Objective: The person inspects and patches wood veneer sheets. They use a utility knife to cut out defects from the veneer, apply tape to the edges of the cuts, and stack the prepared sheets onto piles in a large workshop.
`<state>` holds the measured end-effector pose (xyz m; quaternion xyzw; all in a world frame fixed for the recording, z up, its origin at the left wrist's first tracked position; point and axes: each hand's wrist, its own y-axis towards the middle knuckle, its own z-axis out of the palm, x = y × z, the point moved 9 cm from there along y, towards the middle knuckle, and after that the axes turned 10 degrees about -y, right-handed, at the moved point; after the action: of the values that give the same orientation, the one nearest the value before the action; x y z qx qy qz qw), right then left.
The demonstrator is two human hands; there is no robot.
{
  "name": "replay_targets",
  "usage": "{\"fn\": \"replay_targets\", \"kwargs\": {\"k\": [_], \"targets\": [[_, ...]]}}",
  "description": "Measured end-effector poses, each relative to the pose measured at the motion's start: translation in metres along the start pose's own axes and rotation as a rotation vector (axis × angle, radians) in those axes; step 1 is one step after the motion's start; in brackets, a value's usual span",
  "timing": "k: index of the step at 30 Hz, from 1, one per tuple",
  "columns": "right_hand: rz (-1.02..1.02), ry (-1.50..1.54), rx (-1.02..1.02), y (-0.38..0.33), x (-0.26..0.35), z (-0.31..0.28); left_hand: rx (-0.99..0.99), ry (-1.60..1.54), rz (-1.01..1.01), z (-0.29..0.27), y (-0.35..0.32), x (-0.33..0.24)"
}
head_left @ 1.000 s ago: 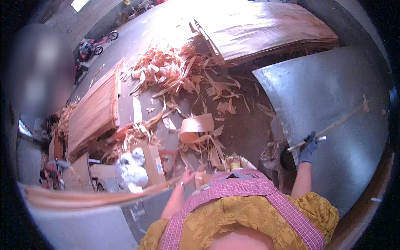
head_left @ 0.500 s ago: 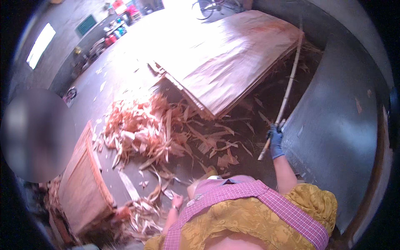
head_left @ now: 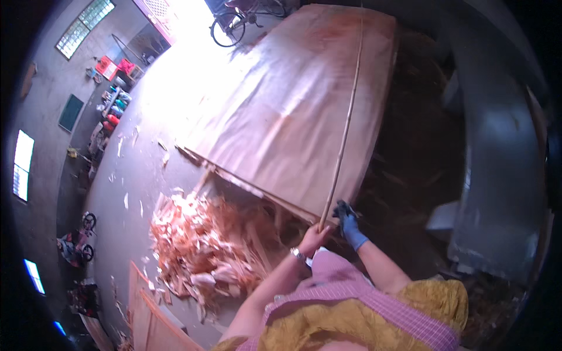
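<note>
The fingers of the bare left hand (head_left: 314,237) close around the stick (head_left: 345,131) near its lower end, in front of the body. A watch (head_left: 297,254) with a pale band sits on that wrist. The right hand (head_left: 348,224), in a blue glove with dark fingertips, is just to the right of the stick. Its fingers are bunched toward the stick, but whether they are wide or narrow, or touch it, I cannot tell.

The stick, long, thin and pale, runs from the left hand up over the right part of the stack (head_left: 281,126) to its far edge; whether it rests on the sheets is unclear. The stack is broad, of thin wood sheets, rippled on top, its near corner just beyond the hands.

Left of the hands, strips (head_left: 202,251) of wood lie heaped on the floor (head_left: 111,205), against the near side of the stack. A smaller stack (head_left: 158,324) shows at the lower left. On the right is a grey metal surface (head_left: 497,175), apart from the right hand. Beyond the stack, near the bright doorway, stands a bicycle (head_left: 228,29).
</note>
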<state>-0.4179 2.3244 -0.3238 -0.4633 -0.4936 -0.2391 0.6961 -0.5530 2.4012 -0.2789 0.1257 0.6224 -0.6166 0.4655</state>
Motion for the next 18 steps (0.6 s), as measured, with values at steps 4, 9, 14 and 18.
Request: {"fn": "replay_targets", "kwargs": {"k": [4,9,14,18], "targets": [[0.225,-0.827,-0.192,0.115,-0.131,0.004,-0.243,0.303,-0.032,-0.147,0.036,-0.007],[0.732,-1.162,-0.508,0.166,-0.227,0.015,-0.236,0.320,-0.074,-0.287,0.052,-0.004],[0.816,-1.363,-0.471,0.188,-0.222,0.044,-0.266,0.460,-0.156,-0.392,0.058,0.012],[0.681,-1.521,-0.383,0.187,-0.176,0.050,-0.278,0.392,-0.001,-0.434,0.092,-0.021]]}}
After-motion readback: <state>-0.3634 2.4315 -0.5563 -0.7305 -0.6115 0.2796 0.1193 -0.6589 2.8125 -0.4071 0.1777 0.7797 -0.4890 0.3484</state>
